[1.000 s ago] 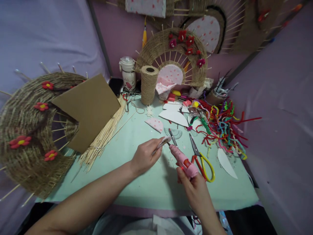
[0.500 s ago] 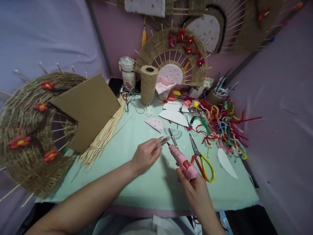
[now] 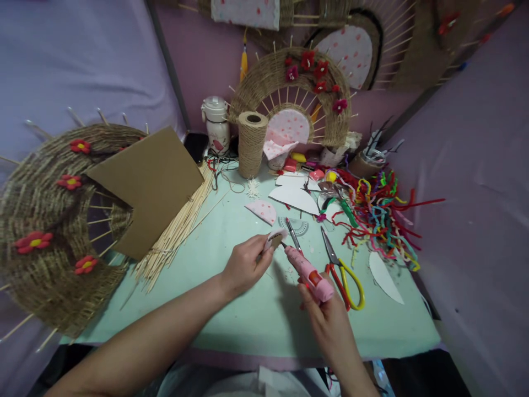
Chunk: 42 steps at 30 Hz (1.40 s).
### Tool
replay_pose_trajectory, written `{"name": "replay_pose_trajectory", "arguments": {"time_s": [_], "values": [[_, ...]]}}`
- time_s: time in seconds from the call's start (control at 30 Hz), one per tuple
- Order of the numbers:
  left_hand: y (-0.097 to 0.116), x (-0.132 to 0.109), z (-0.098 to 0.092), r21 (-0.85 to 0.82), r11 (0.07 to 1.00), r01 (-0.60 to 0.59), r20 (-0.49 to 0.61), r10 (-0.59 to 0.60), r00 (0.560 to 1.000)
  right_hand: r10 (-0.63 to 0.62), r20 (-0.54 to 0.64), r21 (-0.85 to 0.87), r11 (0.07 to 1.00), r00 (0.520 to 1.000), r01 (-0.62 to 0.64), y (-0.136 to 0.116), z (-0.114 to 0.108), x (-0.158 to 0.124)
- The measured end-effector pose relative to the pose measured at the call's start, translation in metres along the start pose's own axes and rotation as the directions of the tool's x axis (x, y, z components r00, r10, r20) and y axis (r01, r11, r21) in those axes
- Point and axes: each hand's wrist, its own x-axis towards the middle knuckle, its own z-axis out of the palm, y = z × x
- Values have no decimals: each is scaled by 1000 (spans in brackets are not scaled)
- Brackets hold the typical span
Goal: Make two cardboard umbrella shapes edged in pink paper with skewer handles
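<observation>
Head view, left to right. Big round woven jute fan with red felt flowers [image 3: 45, 220] hangs off the left table edge and looks finished. A brown cardboard sheet with a notch cut out [image 3: 152, 182] leans on it. Beside that lies a bundle of thin bamboo sticks [image 3: 177, 226], loose and unused, on the mint-green table [image 3: 248, 325].

Left hand [image 3: 243, 264] is mid-table, thumb and forefinger pinching a small pink-and-tan card piece [image 3: 275, 239], the other fingers curled under. The piece is held just above the table, near the centre. The nozzle of the pink hot glue gun [image 3: 308, 273] touches or nearly touches its edge; cannot tell which.

Right hand [image 3: 330, 325] has its fingers wrapped around the gun grip. Cannot tell whether the trigger is squeezed, and no glue bead is visible.

Behind the hands are a pink dotted half-round cutout [image 3: 261, 210] and white paper cutouts [image 3: 293, 197], lying flat and unattached.

Right of the gun lie scissors with red and yellow handles [image 3: 341, 267], closed, on the table. Then comes a tangle of coloured pipe cleaners [image 3: 380, 215] and a white half-moon paper cutout [image 3: 384, 275].

Judgement: gluing of the held piece is at its start. Cutting looks done for several shapes. Sticks, cutouts and pipe cleaners are not yet assembled.
</observation>
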Motion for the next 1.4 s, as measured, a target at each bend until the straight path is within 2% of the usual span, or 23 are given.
{"name": "replay_pose_trajectory", "arguments": {"time_s": [0.13, 0.33, 0.67, 1.4], "values": [[0, 1, 0, 21, 1000, -15, -16, 16, 1000, -56, -54, -32, 998, 997, 55, -5, 0, 1], [-1, 1, 2, 48, 996, -78, -68, 81, 994, -53, -79, -27, 998, 995, 51, -3, 1, 2], [-1, 2, 2, 59, 994, -87, -79, 91, 993, -43, -58, -32, 999, 997, 41, 0, 1, 1], [-3, 0, 4, 54, 996, -66, -65, 69, 995, -62, -101, -21, 998, 993, 60, -4, 0, 3]]}}
